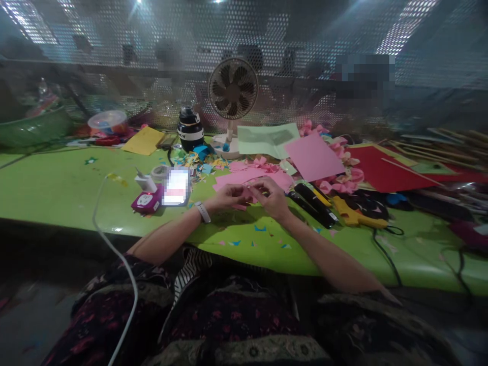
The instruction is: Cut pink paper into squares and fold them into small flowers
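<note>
My left hand and my right hand meet over the near middle of the green table, fingers pinched together. Between their fingertips is a small piece of pink paper, mostly covered by the fingers. Pink paper sheets and cut pieces lie just beyond my hands. A black stapler rests to the right of my right hand. Beside it is a yellow-handled tool, possibly a glue gun. A watch with a white band is on my left wrist.
A lit phone leans by a purple power socket on the left, with a white cable hanging over the edge. Behind stand a fan and a black bottle. Red sheets and sticks lie at right.
</note>
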The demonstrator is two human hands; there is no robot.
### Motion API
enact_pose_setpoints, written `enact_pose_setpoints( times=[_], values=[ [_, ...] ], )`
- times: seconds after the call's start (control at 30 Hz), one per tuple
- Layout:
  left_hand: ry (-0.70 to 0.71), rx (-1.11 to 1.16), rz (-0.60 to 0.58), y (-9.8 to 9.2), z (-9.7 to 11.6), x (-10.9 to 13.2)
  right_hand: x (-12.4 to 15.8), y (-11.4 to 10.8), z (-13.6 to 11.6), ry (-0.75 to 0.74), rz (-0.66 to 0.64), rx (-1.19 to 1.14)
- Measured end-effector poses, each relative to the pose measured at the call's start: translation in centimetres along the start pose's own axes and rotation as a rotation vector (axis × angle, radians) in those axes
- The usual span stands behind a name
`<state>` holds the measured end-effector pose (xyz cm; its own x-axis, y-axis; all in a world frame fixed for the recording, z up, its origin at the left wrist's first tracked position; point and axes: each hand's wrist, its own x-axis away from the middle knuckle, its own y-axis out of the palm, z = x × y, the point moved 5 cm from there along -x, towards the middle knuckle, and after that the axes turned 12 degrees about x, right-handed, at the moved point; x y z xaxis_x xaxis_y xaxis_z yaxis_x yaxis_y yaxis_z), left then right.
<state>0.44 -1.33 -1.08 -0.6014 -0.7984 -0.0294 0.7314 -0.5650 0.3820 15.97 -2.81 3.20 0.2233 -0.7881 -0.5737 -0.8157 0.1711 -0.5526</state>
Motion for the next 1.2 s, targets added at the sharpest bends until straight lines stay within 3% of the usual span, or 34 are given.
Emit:
enact_pose_setpoints(
  times=[0.23, 0.57, 0.8, 1.03, 1.2],
  values=[
    [-0.084, -0.119, 0.027, 0.4, 0.6, 0.7, 0.0, -0.1, 0.2, 0.015, 0.04, -0.017],
    [-0.01, -0.102, 0.0, 0.5, 0.1, 0.3, 0.1, 0.5, 0.2, 0.061, -0.08, -0.098],
    [0.002, -0.142, -0.016, 0.3, 0.0, 0.1, 0.1, 0.4, 0.0, 0.035, -0.065, -0.083],
    [-0.015, -0.157, -0.02, 0.3, 0.3, 0.2, -0.2, 0.5, 0.8, 0.171, -0.083, -0.202],
    [0.063, -0.034, 0.105, -0.7, 0.8, -0.1, -0.5, -0.3, 1.8, 0.305, -0.071, -0.243]
  ],
)
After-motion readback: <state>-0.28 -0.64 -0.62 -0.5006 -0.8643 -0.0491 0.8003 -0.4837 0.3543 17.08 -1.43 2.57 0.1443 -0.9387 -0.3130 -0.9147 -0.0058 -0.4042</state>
